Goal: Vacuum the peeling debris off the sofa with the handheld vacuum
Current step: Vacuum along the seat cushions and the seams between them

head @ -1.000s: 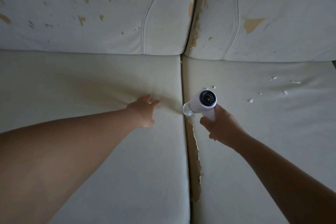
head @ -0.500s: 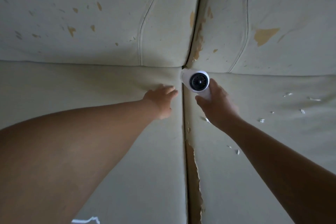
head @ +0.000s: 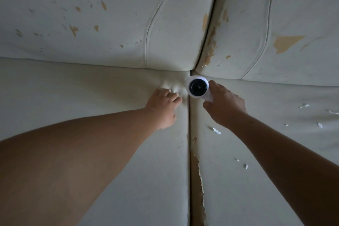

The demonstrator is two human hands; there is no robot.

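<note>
A pale sofa (head: pixel 91 82) fills the view, its cover peeling. Two back cushions stand at the far side: the left back (head: pixel 82 29) is speckled with small tan chips, and the right back (head: pixel 302 5) bears a larger tan patch (head: pixel 286 42), with more chipping down the edge where the two meet. Nearer lie the left seat (head: pixel 64 97) and the right seat (head: pixel 275 152), split by a dark gap (head: pixel 189 126) that runs from near to far. Along the near stretch of that gap, the right seat's edge is stripped in a ragged tan tear (head: pixel 197 185). Two bare forearms reach in from the near corners. The left hand (head: pixel 163 106) sits on the left seat just beside the gap, fingers curled and tips dug into the cover, which puckers just beyond them. The right hand (head: pixel 225 106) is wrapped round the handle of the white vacuum (head: pixel 197 87), whose round dark rear end faces the camera. The vacuum points down at the far end of the gap, where all four cushions meet; its nozzle is hidden. White flakes (head: pixel 216 131) lie scattered on the right seat: one just near the right wrist, two nearer still, several well to the right.
</note>
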